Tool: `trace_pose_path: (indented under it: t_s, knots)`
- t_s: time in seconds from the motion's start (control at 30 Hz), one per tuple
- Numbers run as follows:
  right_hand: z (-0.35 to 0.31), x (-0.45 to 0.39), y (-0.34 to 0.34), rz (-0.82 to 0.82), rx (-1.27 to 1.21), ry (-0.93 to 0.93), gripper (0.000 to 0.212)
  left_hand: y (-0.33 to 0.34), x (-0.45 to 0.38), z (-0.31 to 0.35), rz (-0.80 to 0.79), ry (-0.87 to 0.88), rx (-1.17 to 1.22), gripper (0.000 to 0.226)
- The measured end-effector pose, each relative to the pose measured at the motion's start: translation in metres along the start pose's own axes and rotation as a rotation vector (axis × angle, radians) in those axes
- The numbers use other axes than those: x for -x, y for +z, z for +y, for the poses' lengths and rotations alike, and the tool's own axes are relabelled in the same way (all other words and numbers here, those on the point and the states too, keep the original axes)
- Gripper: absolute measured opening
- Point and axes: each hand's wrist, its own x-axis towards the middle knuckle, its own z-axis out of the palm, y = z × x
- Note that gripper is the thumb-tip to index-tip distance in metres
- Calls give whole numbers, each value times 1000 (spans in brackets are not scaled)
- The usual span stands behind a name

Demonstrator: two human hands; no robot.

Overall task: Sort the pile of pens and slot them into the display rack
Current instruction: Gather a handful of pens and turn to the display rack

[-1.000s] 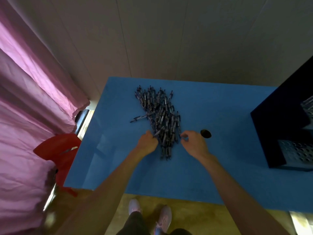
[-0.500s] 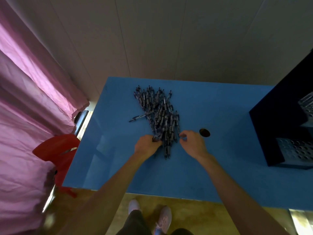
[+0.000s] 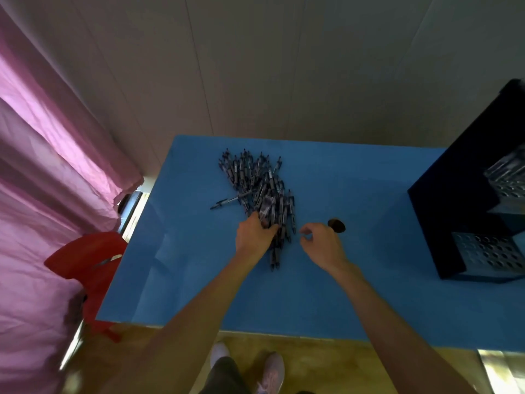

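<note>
Pens [image 3: 260, 189] under left hand [image 3: 254, 237] grip, right hand [image 3: 321, 243] beside.

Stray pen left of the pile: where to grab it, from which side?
Pinch the stray pen mid-barrel from above, coming from the left. It lies flat on the blue table, its left end clear of the pile; its right end runs under other pens.

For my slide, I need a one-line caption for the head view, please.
Left hand grips pens from the pile on the blue table; right hand hovers beside, display rack at right.
</note>
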Motion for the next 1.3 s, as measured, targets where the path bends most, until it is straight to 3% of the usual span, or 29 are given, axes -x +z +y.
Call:
trace_pose_path:
  t_s: [0.2, 0.37, 0.53, 0.87, 1.0, 1.13, 1.23, 1.3]
  knots:
    - [4, 2, -2, -11, -3, 1, 26, 8, -1, 7, 69, -35, -206, 28]
    - [8, 3, -4, -16, 7, 2, 26, 5, -3, 18, 39, -54, -327, 35]
    - [8, 2, -9, -15, 22, -11, 27, 1, -4, 19, 28, -110, -216, 36]
    - [8, -7, -11, -16, 15, -26, 25, -4, 14, -23, -114, 39, -119, 30]
    - [3, -9, -9, -12, 9, -43, 24, -9, 21, -23, -47, -64, -5, 25]
    - [-1, -11, -8, -7, 8, -50, 25, -8, 19, -23, -128, -110, 60, 16]
    - [-2, -11, -8, -17, 6, -38, 25, -3, 17, -25, -147, -101, 33, 17]
    - [-1, -11, -8, -17, 16, -37, 25, 0, 18, -28, -123, -84, -4, 30]
